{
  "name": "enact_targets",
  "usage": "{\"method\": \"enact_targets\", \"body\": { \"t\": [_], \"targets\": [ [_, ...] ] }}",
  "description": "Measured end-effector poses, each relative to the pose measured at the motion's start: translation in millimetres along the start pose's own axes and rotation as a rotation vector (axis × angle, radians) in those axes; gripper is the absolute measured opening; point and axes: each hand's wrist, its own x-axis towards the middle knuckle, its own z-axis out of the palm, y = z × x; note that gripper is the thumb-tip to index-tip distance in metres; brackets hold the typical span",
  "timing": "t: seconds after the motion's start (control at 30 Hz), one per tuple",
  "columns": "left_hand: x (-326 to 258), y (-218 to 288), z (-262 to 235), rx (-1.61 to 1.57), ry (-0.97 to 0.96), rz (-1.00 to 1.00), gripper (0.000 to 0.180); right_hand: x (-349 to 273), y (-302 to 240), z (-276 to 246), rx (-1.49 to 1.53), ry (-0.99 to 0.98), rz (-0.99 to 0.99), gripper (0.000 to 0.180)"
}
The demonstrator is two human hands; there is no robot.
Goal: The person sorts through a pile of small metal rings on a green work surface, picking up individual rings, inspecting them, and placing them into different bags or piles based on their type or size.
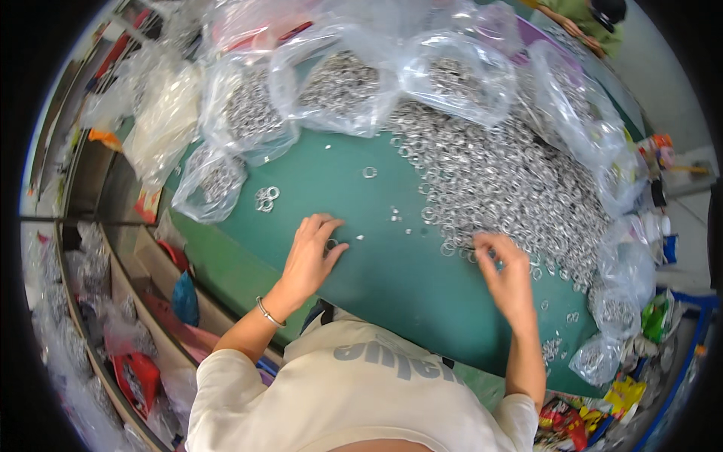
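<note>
My left hand (307, 258) is over the green tabletop, thumb and fingers curved and apart. A small silver metal ring (331, 245) shows in the gap between them, apparently lying on the table. My right hand (506, 273) is at the near edge of a large heap of silver metal rings (512, 181). Its thumb and fingers are drawn together at the heap's edge, with rings right beside the fingertips; what they pinch is hidden. A lone ring (370, 172) lies farther back, and a small cluster of rings (266, 199) rests to the left.
Clear plastic bags of rings (343, 83) line the far side of the green table (361, 282). Smaller bags (595, 360) stand at the right edge. Tiny white bits (395, 215) lie mid-table. Compartments with bags (135, 377) are at left. Another person (584, 26) is at far right.
</note>
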Motion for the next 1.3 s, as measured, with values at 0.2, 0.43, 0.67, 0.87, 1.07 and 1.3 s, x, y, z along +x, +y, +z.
{"method": "enact_targets", "body": {
  "t": [0.2,0.43,0.67,0.87,1.07,1.3],
  "targets": [
    [-28,-19,3,0.062,0.091,-0.202,0.074,11,22,35,-0.66,0.484,-0.288,0.048],
    [-28,-22,8,-0.016,0.095,-0.146,0.049,28,41,53,-0.685,0.486,-0.239,0.059],
    [-28,-31,9,-0.131,0.094,-0.087,0.038,9,21,83,-0.6,0.413,-0.269,0.057],
    [-28,-31,8,-0.156,0.116,-0.036,0.039,-6,2,97,-0.601,0.263,-0.305,0.05],
    [-29,-32,10,-0.163,0.166,-0.038,0.035,0,-33,131,-0.446,0.16,-0.412,0.048],
    [-23,-31,7,-0.199,0.242,-0.051,0.031,45,-33,182,-0.41,0.046,-0.743,0.023]
  ]
}}
